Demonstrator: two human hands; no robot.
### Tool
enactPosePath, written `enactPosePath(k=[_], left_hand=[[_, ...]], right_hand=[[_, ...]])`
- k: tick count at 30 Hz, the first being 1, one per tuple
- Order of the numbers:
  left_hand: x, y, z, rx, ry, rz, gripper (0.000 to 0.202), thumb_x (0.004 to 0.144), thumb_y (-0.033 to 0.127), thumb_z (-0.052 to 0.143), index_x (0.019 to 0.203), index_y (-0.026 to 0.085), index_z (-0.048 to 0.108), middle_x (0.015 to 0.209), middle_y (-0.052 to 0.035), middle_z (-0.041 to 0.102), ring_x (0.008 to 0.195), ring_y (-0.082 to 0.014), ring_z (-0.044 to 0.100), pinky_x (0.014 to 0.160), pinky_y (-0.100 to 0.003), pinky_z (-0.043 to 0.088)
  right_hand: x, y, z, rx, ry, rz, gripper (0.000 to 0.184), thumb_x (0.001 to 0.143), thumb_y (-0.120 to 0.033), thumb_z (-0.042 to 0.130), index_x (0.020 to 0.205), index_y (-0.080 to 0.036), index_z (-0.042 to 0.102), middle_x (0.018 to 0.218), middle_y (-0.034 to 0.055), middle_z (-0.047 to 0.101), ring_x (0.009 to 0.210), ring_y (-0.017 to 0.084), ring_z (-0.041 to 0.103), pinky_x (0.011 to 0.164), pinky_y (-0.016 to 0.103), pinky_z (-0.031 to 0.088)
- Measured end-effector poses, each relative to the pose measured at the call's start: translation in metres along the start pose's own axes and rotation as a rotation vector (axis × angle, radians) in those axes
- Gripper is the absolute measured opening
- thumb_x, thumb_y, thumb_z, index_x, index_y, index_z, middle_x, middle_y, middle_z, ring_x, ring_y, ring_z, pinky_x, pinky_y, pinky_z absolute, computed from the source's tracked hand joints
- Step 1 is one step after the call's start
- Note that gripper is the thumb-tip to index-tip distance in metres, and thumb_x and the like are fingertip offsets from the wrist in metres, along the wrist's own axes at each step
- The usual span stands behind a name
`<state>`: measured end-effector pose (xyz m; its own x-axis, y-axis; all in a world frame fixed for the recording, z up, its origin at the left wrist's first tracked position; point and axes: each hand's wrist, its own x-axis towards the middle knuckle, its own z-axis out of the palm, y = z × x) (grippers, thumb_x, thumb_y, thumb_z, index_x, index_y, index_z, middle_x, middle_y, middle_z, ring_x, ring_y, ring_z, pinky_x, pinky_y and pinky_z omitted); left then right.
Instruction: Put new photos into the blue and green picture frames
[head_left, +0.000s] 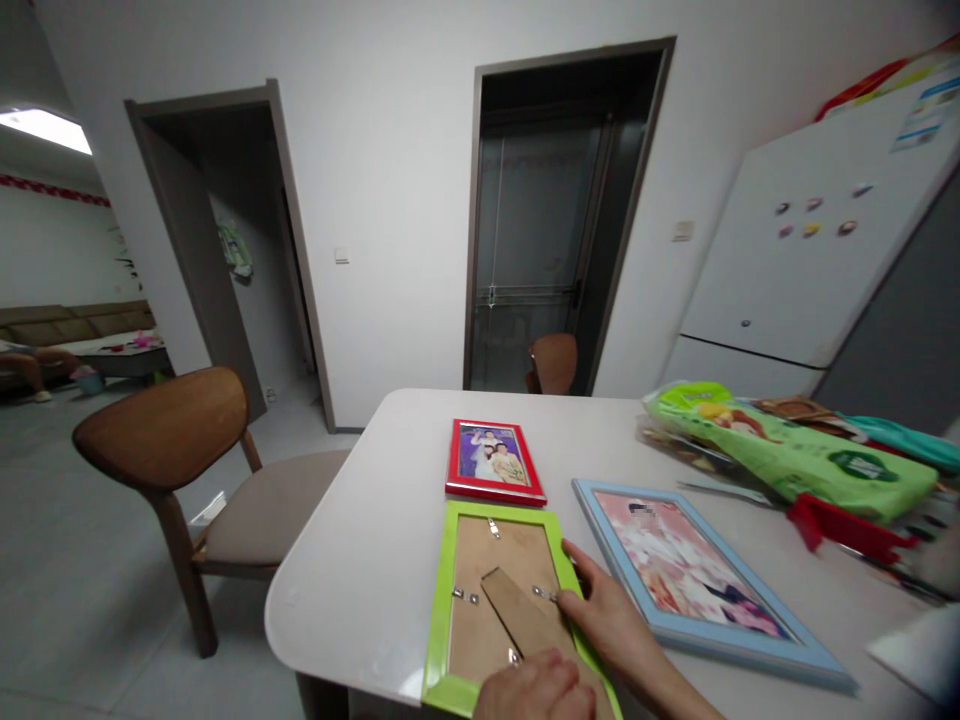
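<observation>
A lime-green photo frame (439,600) lies face down at the table's near edge, showing its brown backing, metal clips and a brown stand (517,615). My left hand (534,688) sits curled at the bottom edge of the view, closed over the stand's lower end. My right hand (611,625) rests on the frame's right side. Its fingers are spread, one along the green edge and one fingertip at the right clip. A red photo frame (493,462) lies face up just beyond. A larger blue photo frame (697,580) lies face up to the right.
The white table (360,560) has a rounded left corner. A green packet (795,450) and other packets are heaped at its right. A wooden chair (195,450) stands to the left and a white fridge (810,270) at the right. Two open doorways are behind.
</observation>
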<state>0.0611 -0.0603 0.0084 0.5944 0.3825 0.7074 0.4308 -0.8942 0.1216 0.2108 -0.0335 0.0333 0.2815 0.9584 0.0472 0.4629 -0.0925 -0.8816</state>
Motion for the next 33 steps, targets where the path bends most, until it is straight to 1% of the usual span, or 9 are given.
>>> enactPosePath(k=[2,3,6,9,15,23,26,29,33], left_hand=[[0.000,-0.018,-0.019,-0.073,-0.199,-0.105,0.032,0.069,0.029,0.054,0.098,0.016,0.057,0.100,-0.0085,0.063,0.091,-0.0215,0.059,0.077,-0.028,0.050],[-0.001,-0.029,-0.029,-0.072,-0.256,-0.222,0.041,0.068,0.027,0.053,0.106,0.012,0.053,0.110,-0.0119,0.057,0.100,-0.0234,0.053,0.085,-0.033,0.044],[-0.006,-0.057,-0.048,-0.037,-0.296,-0.604,0.054,0.068,0.021,0.048,0.119,0.004,0.041,0.126,-0.0165,0.041,0.116,-0.0246,0.037,0.097,-0.038,0.030],[-0.013,-0.073,-0.048,-0.106,-0.302,-0.755,0.057,0.067,0.020,0.046,0.120,0.002,0.038,0.130,-0.0160,0.033,0.120,-0.0222,0.031,0.100,-0.036,0.026],[-0.019,-0.076,-0.039,-0.180,-0.253,-0.767,0.056,0.067,0.016,0.044,0.121,0.004,0.038,0.132,-0.0123,0.033,0.121,-0.0184,0.030,0.102,-0.031,0.023],[-0.024,-0.077,-0.036,-0.200,-0.189,-0.775,0.055,0.067,0.012,0.041,0.121,0.004,0.039,0.130,-0.0113,0.035,0.120,-0.0176,0.031,0.102,-0.029,0.023],[-0.025,-0.077,-0.037,-0.243,-0.147,-0.775,0.055,0.067,0.013,0.041,0.122,0.007,0.038,0.130,-0.0089,0.036,0.119,-0.0166,0.032,0.101,-0.028,0.023],[-0.023,-0.077,-0.039,-0.259,-0.141,-0.759,0.054,0.067,0.012,0.041,0.122,0.009,0.038,0.130,-0.0081,0.037,0.119,-0.0163,0.033,0.101,-0.030,0.024],[-0.022,-0.076,-0.040,-0.247,-0.152,-0.767,0.055,0.067,0.012,0.041,0.122,0.009,0.038,0.130,-0.0092,0.036,0.119,-0.0173,0.033,0.101,-0.031,0.025]], right_hand=[[0.005,0.007,0.003,-0.233,0.025,-0.077,0.060,0.060,-0.019,0.041,0.118,-0.003,0.040,0.117,0.0151,0.050,0.107,0.021,0.046,0.096,0.034,0.030],[0.005,0.009,0.003,-0.321,0.020,-0.121,0.057,0.061,-0.019,0.041,0.116,-0.004,0.043,0.116,0.0148,0.051,0.107,0.021,0.047,0.096,0.034,0.030],[0.002,0.006,0.003,-0.514,-0.027,-0.216,0.050,0.062,-0.017,0.042,0.110,-0.008,0.051,0.116,0.0141,0.050,0.107,0.021,0.045,0.096,0.033,0.029],[0.000,-0.002,0.004,-0.606,-0.058,-0.251,0.044,0.063,-0.014,0.043,0.105,-0.010,0.056,0.121,0.0150,0.045,0.111,0.023,0.041,0.096,0.034,0.028],[0.003,-0.012,0.010,-0.704,-0.055,-0.294,0.032,0.069,-0.011,0.040,0.090,-0.015,0.064,0.111,0.0134,0.053,0.103,0.024,0.046,0.090,0.035,0.034],[0.001,-0.022,0.017,-0.732,-0.068,-0.408,0.035,0.071,-0.016,0.041,0.101,-0.016,0.059,0.114,0.0121,0.052,0.104,0.023,0.044,0.087,0.035,0.035],[0.005,-0.017,0.014,-0.722,-0.089,-0.339,0.039,0.066,-0.013,0.043,0.102,-0.014,0.058,0.115,0.0131,0.050,0.106,0.023,0.043,0.090,0.033,0.032],[0.009,-0.009,0.010,-0.691,-0.086,-0.265,0.035,0.066,-0.014,0.042,0.096,-0.015,0.061,0.113,0.0115,0.050,0.105,0.022,0.045,0.090,0.031,0.033],[0.012,-0.006,0.007,-0.667,-0.062,-0.288,0.032,0.072,-0.017,0.037,0.091,-0.016,0.062,0.104,0.0111,0.053,0.094,0.020,0.051,0.083,0.029,0.037]])
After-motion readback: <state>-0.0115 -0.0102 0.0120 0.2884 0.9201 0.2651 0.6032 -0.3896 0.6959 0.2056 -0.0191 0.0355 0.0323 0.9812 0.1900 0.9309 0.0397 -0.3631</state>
